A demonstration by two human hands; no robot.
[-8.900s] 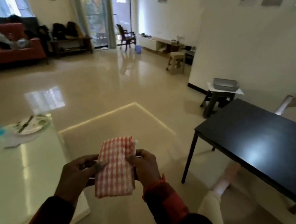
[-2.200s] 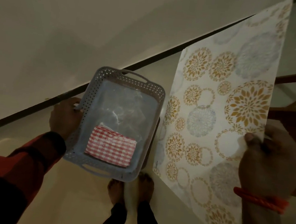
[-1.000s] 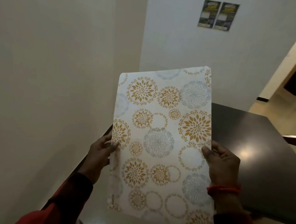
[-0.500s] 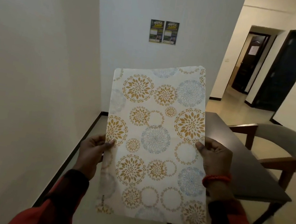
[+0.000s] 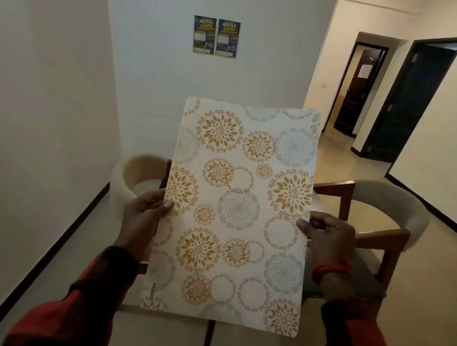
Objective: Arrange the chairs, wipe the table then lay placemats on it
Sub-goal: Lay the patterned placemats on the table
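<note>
I hold a white placemat printed with gold and grey flower circles upright in front of me. My left hand grips its left edge and my right hand grips its right edge. The placemat hides most of the dark table, whose top shows only to the right of the mat, with one leg below it. A cream chair stands at the table's left side. A second cream chair with a wooden frame stands at its right side.
A white wall runs close along the left with a dark skirting board. Two posters hang on the far wall. Dark doorways open at the back right, with beige floor leading to them.
My view has swung left, so I now face the table's end. The left chair has come into sight. Both hands keep the same grip on the placemat.
</note>
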